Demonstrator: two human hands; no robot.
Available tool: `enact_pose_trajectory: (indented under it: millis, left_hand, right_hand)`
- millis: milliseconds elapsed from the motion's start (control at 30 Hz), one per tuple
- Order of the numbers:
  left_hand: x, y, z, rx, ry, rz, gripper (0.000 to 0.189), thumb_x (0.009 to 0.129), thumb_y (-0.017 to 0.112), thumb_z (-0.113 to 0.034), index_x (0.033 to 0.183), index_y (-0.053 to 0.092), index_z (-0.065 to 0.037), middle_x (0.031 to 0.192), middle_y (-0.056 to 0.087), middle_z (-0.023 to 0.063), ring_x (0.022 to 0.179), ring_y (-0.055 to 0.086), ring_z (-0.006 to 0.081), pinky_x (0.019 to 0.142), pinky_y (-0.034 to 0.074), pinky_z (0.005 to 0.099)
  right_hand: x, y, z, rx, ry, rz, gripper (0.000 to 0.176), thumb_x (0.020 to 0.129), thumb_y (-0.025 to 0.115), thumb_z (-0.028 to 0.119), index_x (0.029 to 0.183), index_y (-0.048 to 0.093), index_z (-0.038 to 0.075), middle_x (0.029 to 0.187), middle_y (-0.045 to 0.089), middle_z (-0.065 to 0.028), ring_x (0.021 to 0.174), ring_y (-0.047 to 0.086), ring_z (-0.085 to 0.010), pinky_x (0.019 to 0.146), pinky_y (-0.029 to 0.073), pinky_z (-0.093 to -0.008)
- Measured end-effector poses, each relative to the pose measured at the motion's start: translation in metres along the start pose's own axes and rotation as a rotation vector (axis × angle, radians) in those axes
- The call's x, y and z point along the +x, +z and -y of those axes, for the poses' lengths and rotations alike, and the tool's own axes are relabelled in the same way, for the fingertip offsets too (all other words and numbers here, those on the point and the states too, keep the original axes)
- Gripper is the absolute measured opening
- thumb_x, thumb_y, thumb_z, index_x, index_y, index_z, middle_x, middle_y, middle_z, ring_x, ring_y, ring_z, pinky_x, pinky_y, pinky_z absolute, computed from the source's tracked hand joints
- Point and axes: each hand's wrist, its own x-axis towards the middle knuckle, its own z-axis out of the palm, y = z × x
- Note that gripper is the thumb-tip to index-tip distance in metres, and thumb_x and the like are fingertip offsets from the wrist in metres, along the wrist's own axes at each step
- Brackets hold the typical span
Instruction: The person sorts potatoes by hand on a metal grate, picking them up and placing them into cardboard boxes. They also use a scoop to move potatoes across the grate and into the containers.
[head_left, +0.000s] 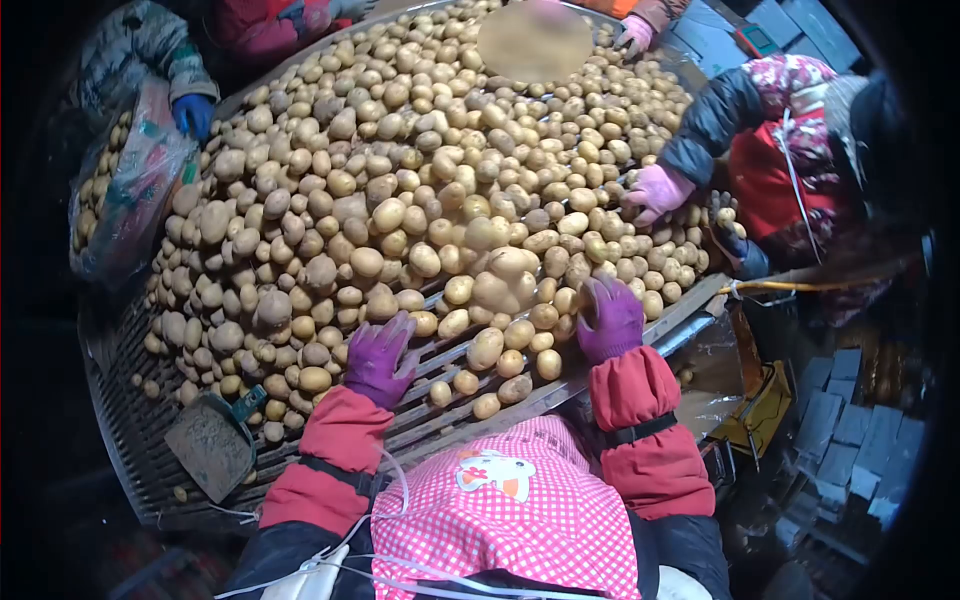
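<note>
A large heap of potatoes (pixel 366 262) covers a slatted table (pixel 430 370) in front of me. My left hand (pixel 380 362), in a purple glove, lies with fingers spread at the near edge of the heap, its fingertips by the potatoes. Farther right, my right hand (pixel 612 322), also in a purple glove, rests against potatoes near the table's rim, fingers apart and slightly bent. Its palm side is hidden. Between my hands several loose potatoes (pixel 486 348) lie on the slats.
A dustpan-like scoop (pixel 212 445) lies at the table's near left. A clear bag of potatoes (pixel 135 180) stands at the far left. Co-workers' gloved hands, one pink (pixel 658 192) and one blue (pixel 193 115), are around the heap. Grey blocks (pixel 850 435) cover the floor at right.
</note>
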Motion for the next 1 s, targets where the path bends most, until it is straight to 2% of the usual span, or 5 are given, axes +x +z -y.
enact_pose_trajectory:
  millis: [300,533,700,800,1000]
  left_hand:
    - [0.007,0.0,0.004,0.065,0.015,-0.028,0.048,0.082,0.067,-0.025,0.128,0.059,-0.015,0.134,0.057,0.0071,0.101,0.061,0.0288,0.096,0.043,0.0525]
    - [0.01,0.0,-0.001,0.069,0.025,-0.058,0.043,0.082,0.068,-0.023,0.124,0.062,-0.012,0.131,0.06,0.008,0.102,0.061,0.029,0.097,0.044,0.0519]
    - [0.01,0.002,-0.001,0.048,0.02,-0.096,0.043,0.082,0.07,-0.021,0.123,0.063,-0.011,0.13,0.061,0.0086,0.106,0.062,0.0297,0.098,0.044,0.0517]
    - [0.009,0.004,-0.002,0.066,0.027,-0.126,0.043,0.082,0.07,-0.021,0.123,0.063,-0.011,0.13,0.061,0.0084,0.106,0.062,0.0299,0.099,0.044,0.0515]
    - [0.006,0.003,-0.002,0.07,0.028,-0.131,0.044,0.083,0.068,-0.022,0.125,0.062,-0.011,0.13,0.061,0.0081,0.107,0.061,0.0297,0.1,0.043,0.0505]
  right_hand:
    - [0.099,0.055,0.039,0.542,-0.033,0.356,0.066,0.076,0.074,0.02,0.138,0.051,0.015,0.126,0.061,-0.0182,0.11,0.063,-0.0346,0.093,0.051,-0.0428]
    - [-0.021,-0.056,-0.043,1.419,0.597,0.234,0.072,0.074,0.075,0.017,0.139,0.046,0.002,0.124,0.056,-0.0127,0.106,0.063,-0.0251,0.087,0.053,-0.0331]
    - [-0.155,-0.079,-0.138,0.615,0.685,0.233,0.066,0.076,0.073,0.014,0.136,0.049,0.001,0.124,0.057,-0.0139,0.105,0.063,-0.026,0.091,0.052,-0.0364]
    - [-0.08,-0.085,-0.054,0.463,0.638,0.135,0.046,0.076,0.073,0.009,0.121,0.064,0.006,0.117,0.063,-0.0128,0.102,0.064,-0.0232,0.088,0.052,-0.037]
    - [0.025,0.008,0.12,0.029,-0.22,0.458,0.038,0.071,0.077,0.034,0.101,0.068,0.011,0.089,0.067,-0.0103,0.089,0.064,-0.0298,0.077,0.05,-0.0438]
